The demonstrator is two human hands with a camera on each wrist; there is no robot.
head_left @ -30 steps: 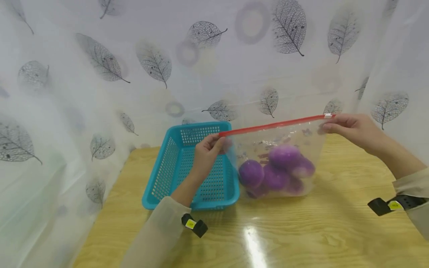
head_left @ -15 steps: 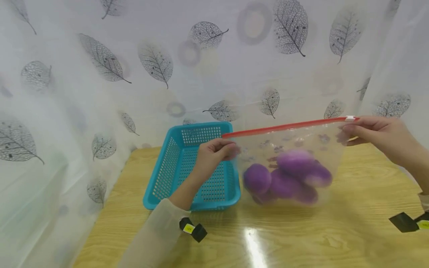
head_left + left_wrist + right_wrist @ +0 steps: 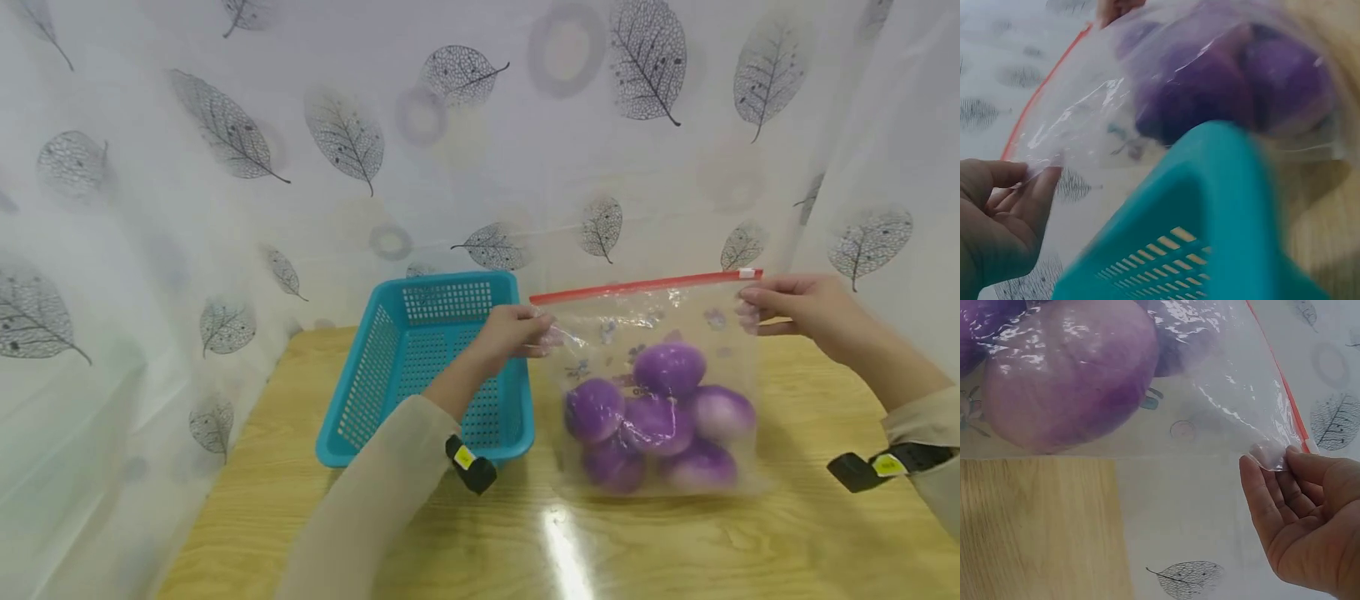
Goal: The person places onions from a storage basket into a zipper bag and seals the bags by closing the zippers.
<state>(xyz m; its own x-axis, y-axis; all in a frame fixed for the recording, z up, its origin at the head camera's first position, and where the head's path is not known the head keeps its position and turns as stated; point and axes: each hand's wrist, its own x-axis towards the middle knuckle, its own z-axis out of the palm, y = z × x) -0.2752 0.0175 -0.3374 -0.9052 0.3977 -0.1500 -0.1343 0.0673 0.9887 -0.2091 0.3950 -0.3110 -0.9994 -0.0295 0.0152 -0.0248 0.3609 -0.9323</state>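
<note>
A clear zip bag [image 3: 600, 337] with a red top strip [image 3: 645, 284] and a white slider [image 3: 747, 273] at its right end hangs between my hands. Inside are several round purple vegetables [image 3: 670, 368], whitish in patches; their exact kind is hard to tell through the plastic. My left hand [image 3: 512, 332] pinches the bag's upper left corner between thumb and fingers, just below the strip. Over at the upper right corner, my right hand [image 3: 798, 308] pinches the plastic below the slider, also seen in the right wrist view with the hand [image 3: 1310, 512] at the corner.
A blue perforated plastic basket [image 3: 352, 375] stands left of the bag on the wooden table [image 3: 480, 542], its rim close to my left forearm. A whitish curtain [image 3: 480, 167] printed with leaves hangs behind the table and along its left side.
The bag first swung right and towards me, then its top came back left at the right end. It now faces me more flatly and hangs lower. My left hand has moved right.
</note>
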